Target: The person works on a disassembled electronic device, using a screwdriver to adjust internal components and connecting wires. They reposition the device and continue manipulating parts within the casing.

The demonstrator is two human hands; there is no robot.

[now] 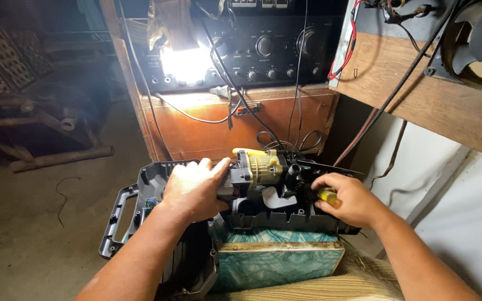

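Atop teal wooden box (277, 262): opened grey plastic machine housing (157, 184); left hand (193, 189) clasping yellow-grey pump unit (258, 167), right hand (347, 198) gripping yellow-handled screwdriver (327, 195). Steadying pump firmly is advisable while driving.

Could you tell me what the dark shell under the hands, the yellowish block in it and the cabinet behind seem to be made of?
Dark shell: apparently moulded plastic, matte grey, with a formed handle. Yellowish block: probably plastic, ribbed and slightly glossy. Cabinet: looks like wood or veneer, reddish-brown with a dull sheen.
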